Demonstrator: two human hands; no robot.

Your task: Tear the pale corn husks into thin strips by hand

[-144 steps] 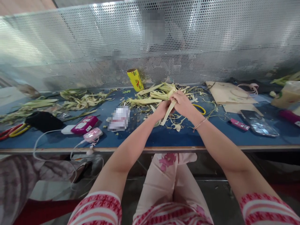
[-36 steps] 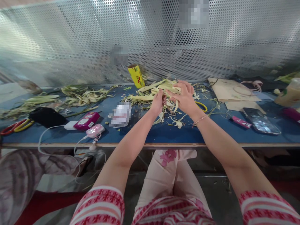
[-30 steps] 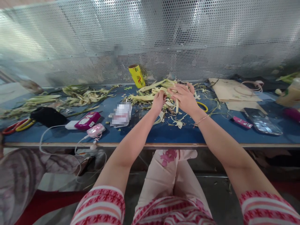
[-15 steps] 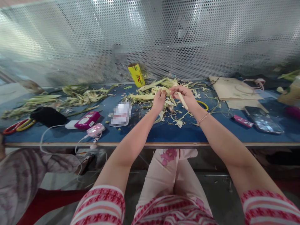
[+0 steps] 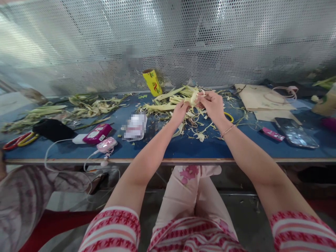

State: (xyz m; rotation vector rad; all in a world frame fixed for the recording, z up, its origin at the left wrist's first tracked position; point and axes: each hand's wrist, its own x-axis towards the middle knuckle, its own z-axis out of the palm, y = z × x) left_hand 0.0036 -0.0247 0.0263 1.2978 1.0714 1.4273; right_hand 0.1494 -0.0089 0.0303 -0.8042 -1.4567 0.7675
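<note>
Over a heap of yellow-green leafy strips (image 5: 162,107), my two hands meet at one pale, curled plant piece (image 5: 193,99); its kind I cannot make out. From the left, my left hand (image 5: 180,111) pinches its lower end between thumb and fingers. My right hand (image 5: 214,106) has thumb and fingertips closed on its upper right edge. Loose pale scraps (image 5: 201,135) lie on the blue tabletop just below my hands. A yellow ring-shaped handle (image 5: 229,116) shows beside my right wrist.
A yellow tube (image 5: 152,83) stands tilted near the perforated metal panel (image 5: 105,52). Leftward lie more leafy strips (image 5: 91,106), red-and-yellow-handled scissors (image 5: 19,140), a purple device (image 5: 98,133) and a cable. On the right are cardboard (image 5: 262,98) and a phone (image 5: 296,133). Another person's leg (image 5: 28,199) shows lower left.
The long pale strip that hung along my right palm no longer shows there. My right hand has turned and its fingertips now close on the curled piece. My left hand has moved slightly right.
</note>
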